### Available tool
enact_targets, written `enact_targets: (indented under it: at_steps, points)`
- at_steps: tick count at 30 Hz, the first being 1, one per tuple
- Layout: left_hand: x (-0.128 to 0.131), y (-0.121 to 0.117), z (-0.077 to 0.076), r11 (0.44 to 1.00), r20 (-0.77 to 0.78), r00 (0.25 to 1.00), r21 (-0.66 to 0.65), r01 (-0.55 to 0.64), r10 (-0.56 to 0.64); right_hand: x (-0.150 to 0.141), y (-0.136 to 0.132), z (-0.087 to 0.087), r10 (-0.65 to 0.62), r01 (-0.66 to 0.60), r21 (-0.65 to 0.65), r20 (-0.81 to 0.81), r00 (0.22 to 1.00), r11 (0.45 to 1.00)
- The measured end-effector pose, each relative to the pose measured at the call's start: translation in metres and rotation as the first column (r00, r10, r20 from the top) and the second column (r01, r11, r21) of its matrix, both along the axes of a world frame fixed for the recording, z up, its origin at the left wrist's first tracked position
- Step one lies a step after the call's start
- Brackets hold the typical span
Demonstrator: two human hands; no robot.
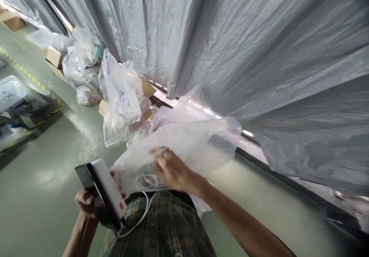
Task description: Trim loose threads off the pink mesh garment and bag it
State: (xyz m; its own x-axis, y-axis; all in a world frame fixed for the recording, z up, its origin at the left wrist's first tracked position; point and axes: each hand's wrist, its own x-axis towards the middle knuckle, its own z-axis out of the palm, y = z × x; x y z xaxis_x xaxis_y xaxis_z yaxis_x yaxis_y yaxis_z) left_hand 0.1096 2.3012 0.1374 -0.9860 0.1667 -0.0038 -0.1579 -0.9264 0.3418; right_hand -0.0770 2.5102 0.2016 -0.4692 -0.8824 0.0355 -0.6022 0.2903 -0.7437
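Note:
My left hand (pixel 86 204) is closed around a dark smartphone (pixel 99 195) and a white power bank (pixel 108 186) stacked against it. Fingertips show on the far side of the power bank, next to the plastic. A white cable (pixel 145 211) runs from the lower end of this stack and loops up in front of the checked shirt. To the right, my right hand (pixel 174 170) has its fingers bent and pinched on a large translucent plastic bag (pixel 190 136). The cable's coil (pixel 148 181) lies against or inside the bag, just left of that hand; I cannot tell which.
Filled clear bags (pixel 122 99) and cardboard boxes (pixel 54 59) stand along the wall on the left. Grey curtain sheeting (pixel 225 49) hangs ahead, above a dark floor rail (pixel 276 174). Plastic bins (pixel 17 95) sit at far left, near yellow-striped floor tape (pixel 31 78).

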Motion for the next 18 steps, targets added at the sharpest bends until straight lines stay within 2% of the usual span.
enact_targets:
  at_steps: [3,5,7,9,11,13,14,16,18]
  points:
    - [-0.012,0.008,0.004,0.996,0.043,0.996,0.041,0.078,-0.080,-0.045,-0.008,-0.022,-0.010,0.014,0.022,-0.201,0.979,1.000]
    - [-0.021,0.016,0.007,0.991,0.101,0.989,0.079,0.104,-0.112,-0.073,-0.023,-0.021,-0.070,0.072,-0.009,-0.383,0.921,0.997]
    - [-0.028,0.023,0.008,0.987,0.139,0.981,0.107,0.124,-0.138,-0.095,-0.038,-0.015,-0.126,0.103,-0.073,-0.554,0.823,0.992]
    - [-0.031,0.028,0.009,0.984,0.146,0.978,0.114,0.136,-0.152,-0.106,-0.049,-0.015,-0.162,0.097,-0.137,-0.624,0.765,0.986]
    - [-0.032,0.029,0.007,0.987,0.135,0.982,0.111,0.117,-0.132,-0.107,-0.050,-0.028,-0.102,0.040,-0.123,-0.555,0.825,0.992]
    - [-0.031,0.029,0.005,0.990,0.127,0.987,0.120,0.079,-0.094,-0.104,-0.045,-0.053,0.048,-0.049,0.002,-0.290,0.956,0.999]
    - [-0.030,0.028,0.003,0.990,0.123,0.989,0.128,0.063,-0.079,-0.102,-0.042,-0.068,0.110,-0.101,0.080,-0.109,0.988,0.992]
    - [-0.028,0.028,0.000,0.990,0.127,0.990,0.135,0.051,-0.068,-0.105,-0.038,-0.098,0.090,-0.125,0.201,0.175,0.981,0.972]
    - [-0.027,0.029,-0.002,0.990,0.137,0.989,0.138,0.039,-0.058,-0.116,-0.038,-0.125,0.003,-0.083,0.269,0.285,0.959,0.960]
